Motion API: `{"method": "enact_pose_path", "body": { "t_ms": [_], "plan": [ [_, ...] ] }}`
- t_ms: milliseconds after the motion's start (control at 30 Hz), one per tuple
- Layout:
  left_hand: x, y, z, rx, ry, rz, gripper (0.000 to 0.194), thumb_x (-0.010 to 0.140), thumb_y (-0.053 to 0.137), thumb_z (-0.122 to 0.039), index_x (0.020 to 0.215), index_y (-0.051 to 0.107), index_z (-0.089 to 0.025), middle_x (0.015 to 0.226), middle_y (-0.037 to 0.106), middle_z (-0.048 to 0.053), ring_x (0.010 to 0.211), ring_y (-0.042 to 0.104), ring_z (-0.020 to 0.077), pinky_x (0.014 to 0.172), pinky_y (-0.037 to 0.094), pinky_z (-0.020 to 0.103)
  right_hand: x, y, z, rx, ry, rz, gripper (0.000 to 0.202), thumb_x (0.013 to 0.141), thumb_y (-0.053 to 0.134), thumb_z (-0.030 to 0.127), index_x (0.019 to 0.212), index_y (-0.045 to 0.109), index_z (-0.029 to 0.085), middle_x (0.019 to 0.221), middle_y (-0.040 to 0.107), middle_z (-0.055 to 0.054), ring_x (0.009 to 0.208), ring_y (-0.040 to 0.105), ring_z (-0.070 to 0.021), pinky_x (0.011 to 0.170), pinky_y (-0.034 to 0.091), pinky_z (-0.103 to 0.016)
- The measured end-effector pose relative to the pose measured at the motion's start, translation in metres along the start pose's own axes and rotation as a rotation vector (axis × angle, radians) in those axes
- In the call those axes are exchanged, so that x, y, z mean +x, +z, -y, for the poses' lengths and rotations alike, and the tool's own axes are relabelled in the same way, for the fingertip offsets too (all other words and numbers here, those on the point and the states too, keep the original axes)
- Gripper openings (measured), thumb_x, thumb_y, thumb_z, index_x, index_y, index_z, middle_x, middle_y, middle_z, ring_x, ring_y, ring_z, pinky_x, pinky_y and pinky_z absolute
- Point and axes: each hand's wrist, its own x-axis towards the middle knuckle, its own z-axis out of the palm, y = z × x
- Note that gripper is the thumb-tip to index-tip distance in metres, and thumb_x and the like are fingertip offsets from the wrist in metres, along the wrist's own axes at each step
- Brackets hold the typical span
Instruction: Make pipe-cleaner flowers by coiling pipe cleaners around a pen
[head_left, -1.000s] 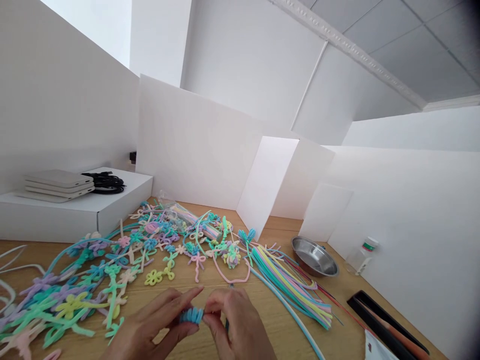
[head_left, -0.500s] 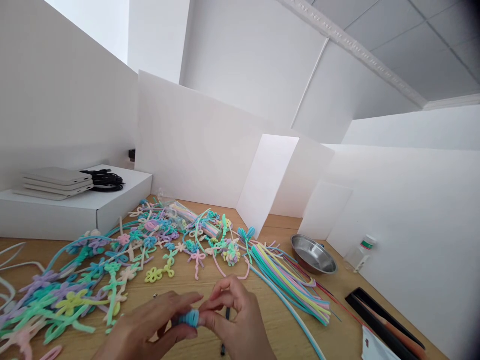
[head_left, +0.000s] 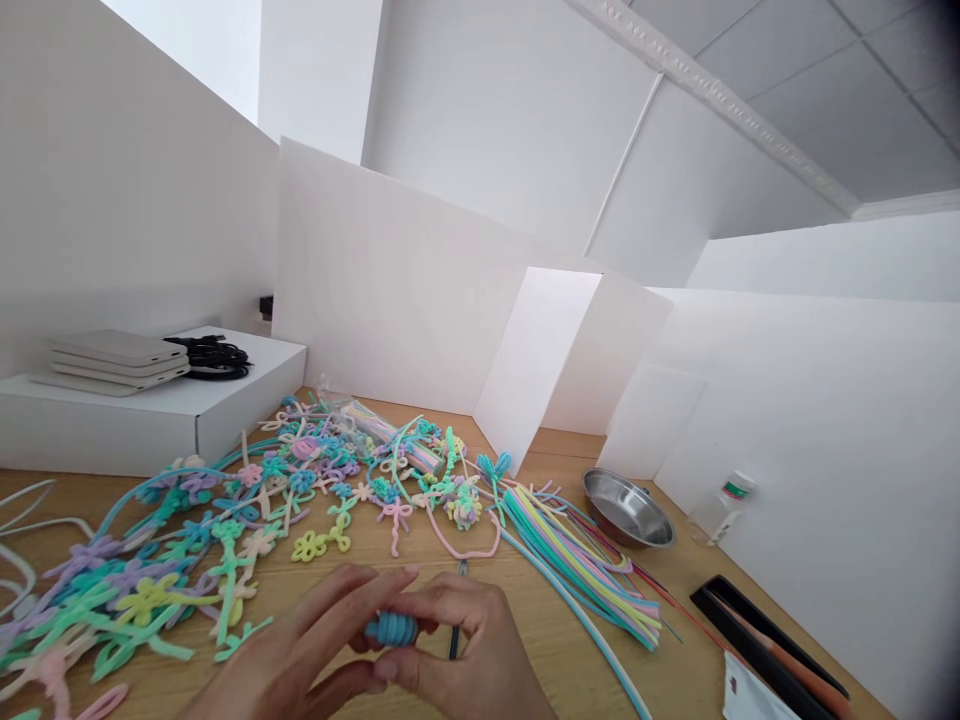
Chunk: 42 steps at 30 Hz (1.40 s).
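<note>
A tightly wound coil of blue pipe cleaner (head_left: 395, 629) is held level, low in the middle of the view. My left hand (head_left: 307, 645) closes on its left end, with fingers over the top and the thumb below. From the other side, my right hand (head_left: 476, 640) pinches the coil's right end between thumb and bent fingers. A thin dark stick, perhaps a pen (head_left: 454, 641), lies on the table behind my right hand, which partly covers it.
Pipe-cleaner flowers (head_left: 142, 600) are heaped at left. A bundle of straight pipe cleaners (head_left: 577, 565), a metal bowl (head_left: 630, 508), a clear bottle (head_left: 720, 508) and a black-and-orange tool (head_left: 772, 645) lie at right. Stacked flat devices (head_left: 116, 360) sit on a white box (head_left: 247, 405).
The blue coil has moved slightly right and turned so that its side windings show. My right hand's raised fingers have come down onto it.
</note>
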Motion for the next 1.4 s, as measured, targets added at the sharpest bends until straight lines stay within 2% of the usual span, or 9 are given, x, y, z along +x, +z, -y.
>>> {"method": "enact_pose_path", "body": {
  "t_ms": [133, 300, 400, 500, 667, 767, 1067, 1267, 1400],
  "plan": [
    [0.0, -0.001, -0.003, -0.086, -0.055, -0.021, 0.053, 0.075, 0.074, -0.023, 0.12, 0.059, -0.046, 0.104, 0.078, -0.008, 0.085, 0.076, 0.0143, 0.079, 0.055, 0.015, 0.002, -0.003, -0.004, -0.004, 0.016, -0.111, 0.021, 0.073, 0.078, 0.035, 0.092, 0.079, 0.027, 0.076, 0.074, -0.002, 0.071, 0.063, -0.0181, 0.066, 0.05, -0.027],
    [0.001, 0.003, -0.004, -0.268, -0.287, -0.015, 0.02, 0.081, 0.068, -0.028, 0.097, 0.07, -0.04, 0.093, 0.08, -0.008, 0.083, 0.075, 0.0156, 0.073, 0.058, 0.016, 0.0, 0.001, -0.004, 0.016, 0.004, -0.109, 0.033, 0.066, 0.083, 0.035, 0.098, 0.077, 0.028, 0.078, 0.073, -0.002, 0.07, 0.063, -0.018, 0.066, 0.051, -0.027],
    [0.0, 0.008, -0.004, -0.349, -0.352, -0.027, 0.018, 0.081, 0.068, -0.032, 0.098, 0.069, -0.039, 0.094, 0.08, -0.007, 0.08, 0.076, 0.0162, 0.071, 0.059, 0.018, 0.0, 0.004, -0.004, 0.014, -0.006, -0.09, 0.026, 0.07, 0.079, 0.04, 0.092, 0.079, 0.026, 0.072, 0.071, -0.002, 0.067, 0.061, -0.0174, 0.062, 0.049, -0.027],
    [0.0, 0.011, -0.005, -0.339, -0.36, -0.048, 0.018, 0.08, 0.069, -0.032, 0.098, 0.069, -0.038, 0.09, 0.08, -0.008, 0.076, 0.076, 0.015, 0.07, 0.059, 0.016, 0.001, 0.007, -0.009, 0.175, 0.098, -0.11, 0.024, 0.073, 0.076, 0.041, 0.088, 0.079, 0.023, 0.071, 0.072, -0.003, 0.063, 0.061, -0.0151, 0.06, 0.049, -0.026],
    [0.003, 0.012, -0.009, -0.354, -0.355, -0.092, 0.013, 0.078, 0.07, -0.033, 0.091, 0.069, -0.034, 0.079, 0.079, -0.007, 0.067, 0.075, 0.0146, 0.063, 0.059, 0.016, 0.005, 0.012, -0.016, 0.517, 0.278, -0.176, 0.033, 0.063, 0.083, 0.044, 0.077, 0.073, 0.016, 0.059, 0.065, 0.001, 0.046, 0.055, -0.0071, 0.048, 0.046, -0.017],
    [0.003, 0.012, -0.008, -0.355, -0.38, -0.109, 0.012, 0.077, 0.071, -0.034, 0.089, 0.07, -0.033, 0.075, 0.079, -0.006, 0.065, 0.074, 0.0145, 0.061, 0.059, 0.016, 0.006, 0.011, -0.017, 0.542, 0.279, -0.217, 0.031, 0.065, 0.083, 0.042, 0.075, 0.071, 0.015, 0.057, 0.063, 0.003, 0.044, 0.054, -0.0054, 0.045, 0.044, -0.015],
    [0.003, 0.013, -0.004, -0.502, -0.409, 0.011, 0.013, 0.081, 0.066, -0.034, 0.093, 0.071, -0.038, 0.073, 0.076, -0.008, 0.063, 0.07, 0.0132, 0.059, 0.057, 0.016, 0.005, 0.006, -0.017, 0.62, 0.263, -0.182, 0.027, 0.066, 0.084, 0.037, 0.08, 0.074, 0.016, 0.068, 0.068, 0.0, 0.05, 0.057, -0.0061, 0.048, 0.048, -0.016],
    [-0.003, 0.014, 0.002, -0.486, -0.499, 0.074, 0.015, 0.082, 0.066, -0.034, 0.095, 0.07, -0.038, 0.081, 0.074, -0.006, 0.07, 0.068, 0.0151, 0.062, 0.055, 0.017, 0.006, 0.0, -0.014, 0.629, 0.346, -0.139, 0.034, 0.058, 0.088, 0.039, 0.074, 0.073, 0.014, 0.059, 0.065, 0.001, 0.046, 0.056, -0.0056, 0.046, 0.047, -0.016],
    [-0.006, 0.012, 0.008, -0.474, -0.489, 0.11, 0.015, 0.085, 0.06, -0.035, 0.097, 0.07, -0.038, 0.079, 0.069, -0.005, 0.067, 0.064, 0.0147, 0.06, 0.053, 0.018, 0.005, -0.004, -0.017, 0.612, 0.328, -0.163, 0.031, 0.058, 0.088, 0.037, 0.074, 0.074, 0.015, 0.065, 0.068, 0.0, 0.047, 0.056, -0.0058, 0.045, 0.046, -0.015]
  ]
}}
